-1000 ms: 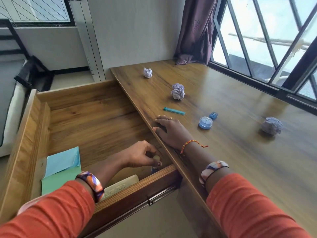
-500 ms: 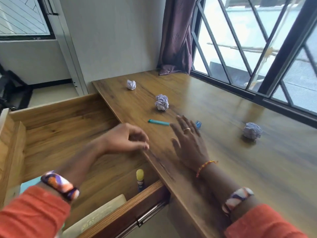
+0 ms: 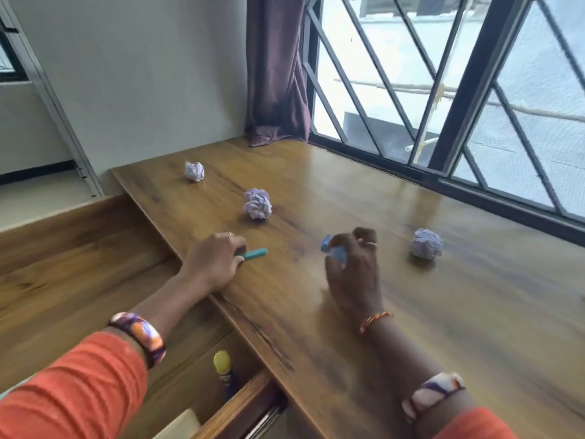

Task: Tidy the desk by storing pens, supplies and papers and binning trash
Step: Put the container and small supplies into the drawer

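Note:
On the wooden desk (image 3: 411, 312) my left hand (image 3: 215, 261) pinches the near end of a teal stick (image 3: 257, 253); its far end pokes out to the right. My right hand (image 3: 354, 270) curls its fingers round a small blue round container (image 3: 339, 253), with a little blue sharpener (image 3: 326, 242) touching its fingertips. Three crumpled paper balls lie on the desk: one far left (image 3: 194, 171), one in the middle (image 3: 258, 206), one to the right (image 3: 426, 243). A glue stick with a yellow cap (image 3: 221, 362) stands in the open drawer (image 3: 95, 248).
The drawer juts out on the desk's left side, under my left forearm. A cream flat item (image 3: 180, 426) lies at its near corner. A barred window (image 3: 443, 90) runs along the desk's far right edge, and a purple curtain (image 3: 275, 74) hangs at the back corner.
My left hand let go of the glue stick in the drawer and came up onto the desk to the teal stick. My right hand slid forward and closed round the blue container.

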Action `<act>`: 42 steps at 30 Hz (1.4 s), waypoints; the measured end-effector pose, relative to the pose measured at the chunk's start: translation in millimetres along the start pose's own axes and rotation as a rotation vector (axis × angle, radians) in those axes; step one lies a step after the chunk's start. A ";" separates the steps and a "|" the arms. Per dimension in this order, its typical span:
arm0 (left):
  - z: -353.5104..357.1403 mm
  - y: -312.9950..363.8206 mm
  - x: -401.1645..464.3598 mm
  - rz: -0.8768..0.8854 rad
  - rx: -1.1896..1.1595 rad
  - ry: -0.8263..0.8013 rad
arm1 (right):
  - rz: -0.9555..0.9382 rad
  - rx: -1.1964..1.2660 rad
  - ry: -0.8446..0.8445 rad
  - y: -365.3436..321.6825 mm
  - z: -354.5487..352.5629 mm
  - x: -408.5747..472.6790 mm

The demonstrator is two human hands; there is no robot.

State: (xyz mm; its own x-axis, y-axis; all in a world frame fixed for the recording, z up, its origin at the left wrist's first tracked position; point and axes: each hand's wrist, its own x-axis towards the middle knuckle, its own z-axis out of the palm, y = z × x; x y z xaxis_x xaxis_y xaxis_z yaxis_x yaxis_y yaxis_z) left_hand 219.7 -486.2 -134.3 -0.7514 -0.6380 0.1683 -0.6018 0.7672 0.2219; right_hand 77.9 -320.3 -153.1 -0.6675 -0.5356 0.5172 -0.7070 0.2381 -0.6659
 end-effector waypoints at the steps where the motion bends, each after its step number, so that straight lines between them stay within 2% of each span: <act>1: -2.6 -5.3 -4.0 -0.011 -0.040 0.013 | 0.111 0.043 0.027 2.3 -2.2 7.6; 4: -15.1 -26.1 -21.1 -0.058 -0.146 0.103 | 0.317 -0.103 -0.114 4.1 -2.7 27.8; 8: -35.6 -60.9 -54.2 -0.122 -0.196 0.182 | 0.357 -0.420 -0.318 -5.3 11.0 45.7; 10: -37.8 -79.4 -75.3 -0.161 -0.171 0.084 | 0.351 -0.490 -0.343 -12.9 18.2 50.7; 15: -12.6 -117.2 -137.1 -0.214 0.028 -0.334 | 0.408 -0.500 -0.467 -35.7 31.1 48.5; 18: -0.8 -125.8 -162.8 -0.185 0.069 -0.441 | 0.348 -0.481 -0.462 -67.7 34.3 37.1; 20: 2.9 -129.2 -171.4 -0.149 0.082 -0.490 | 0.228 -0.379 -0.460 -103.7 42.4 22.9; 22: 3.2 -135.7 -176.1 -0.107 0.094 -0.527 | 0.167 -0.156 -0.596 -148.3 58.1 -3.1; 24: -1.1 -146.6 -178.8 -0.079 0.088 -0.518 | 0.087 -0.161 -0.820 -177.5 83.7 -36.7; 27: -17.9 -172.1 -183.4 -0.080 0.059 -0.403 | -0.026 -0.463 -1.091 -186.6 123.9 -92.6; 30: -38.9 -204.3 -196.0 -0.140 0.033 -0.281 | 0.079 -0.540 -1.206 -181.9 149.1 -135.8; 35: -52.7 -253.1 -225.9 -0.321 0.090 -0.122 | 0.122 -0.491 -1.208 -184.8 159.0 -147.6; 38: -48.1 -266.8 -238.0 -0.338 0.075 -0.049 | 0.185 -0.456 -1.039 -177.7 159.2 -136.7; 40: -45.0 -268.7 -241.4 -0.329 0.012 0.042 | 0.260 -0.441 -0.882 -172.6 158.0 -132.9; 42: -45.4 -267.1 -242.4 -0.348 -0.062 0.124 | 0.308 -0.427 -0.797 -168.7 157.5 -134.7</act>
State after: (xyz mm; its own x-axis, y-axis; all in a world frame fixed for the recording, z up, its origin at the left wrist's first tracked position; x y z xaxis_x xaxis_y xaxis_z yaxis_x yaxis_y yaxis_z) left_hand 574.8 -539.5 -190.8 -0.4642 -0.8658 0.1868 -0.7948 0.5003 0.3435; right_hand 323.9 -416.0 -195.2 -0.5949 -0.7567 -0.2712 -0.6572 0.6521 -0.3779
